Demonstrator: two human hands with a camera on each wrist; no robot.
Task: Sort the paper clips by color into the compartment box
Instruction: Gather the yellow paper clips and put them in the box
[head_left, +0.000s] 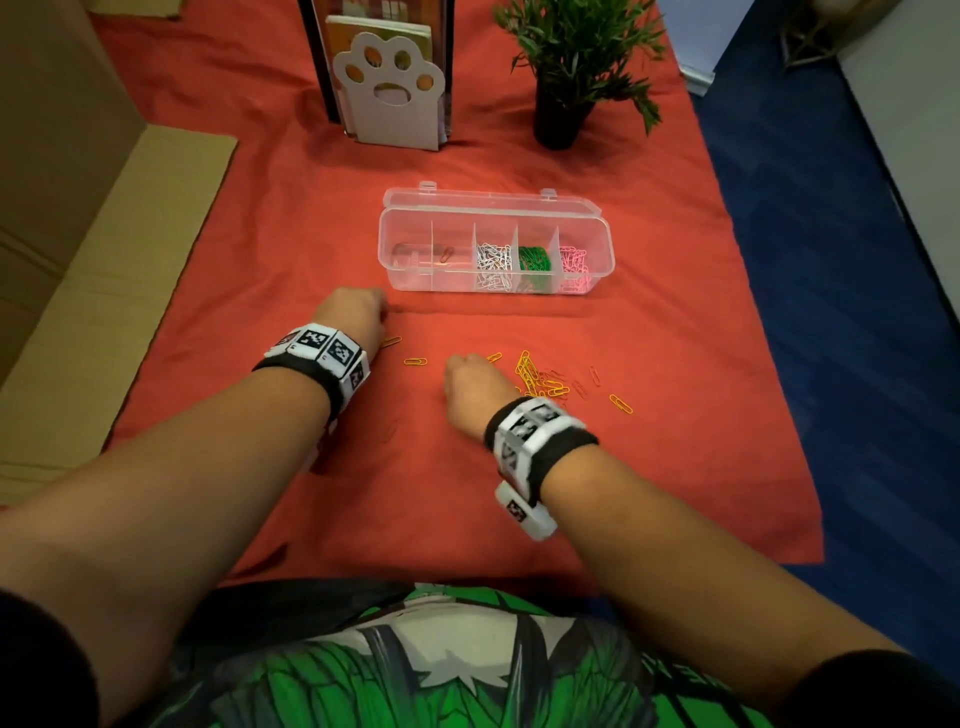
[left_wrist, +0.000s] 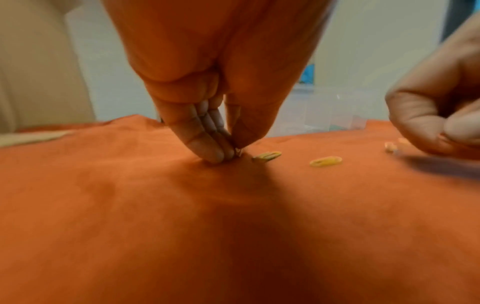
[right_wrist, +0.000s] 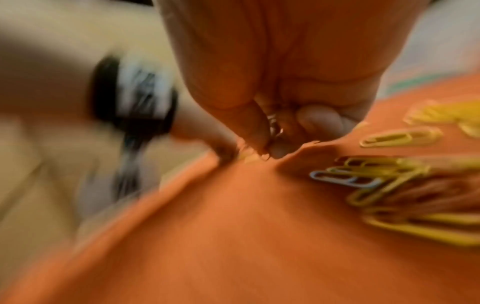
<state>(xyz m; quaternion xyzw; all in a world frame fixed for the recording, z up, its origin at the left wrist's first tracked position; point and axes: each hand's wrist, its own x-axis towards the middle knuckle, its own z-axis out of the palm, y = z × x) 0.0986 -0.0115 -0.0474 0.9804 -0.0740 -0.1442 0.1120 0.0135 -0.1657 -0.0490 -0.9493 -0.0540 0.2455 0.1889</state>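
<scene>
Dozens of paper clips (head_left: 540, 382) lie loose on the red cloth (head_left: 467, 493) of the bench, mostly yellow, just short of the clear compartment box (head_left: 496, 244), which already holds white, green and pink lots. They look light, springy and thin, best nipped at an edge with fingertips. Left hand (left_wrist: 215, 131) pinches something tiny against the cloth; right hand (right_wrist: 280, 131) is curled round a few clips.

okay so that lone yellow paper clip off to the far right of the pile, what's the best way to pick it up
The yellow paper clip lies flat on the red cloth, apart from the pile. Come straight down and take a fingertip grip across its two long sides near the middle. The thin wire leaves nothing to get under, so pressing slightly into the cloth should help.
</scene>
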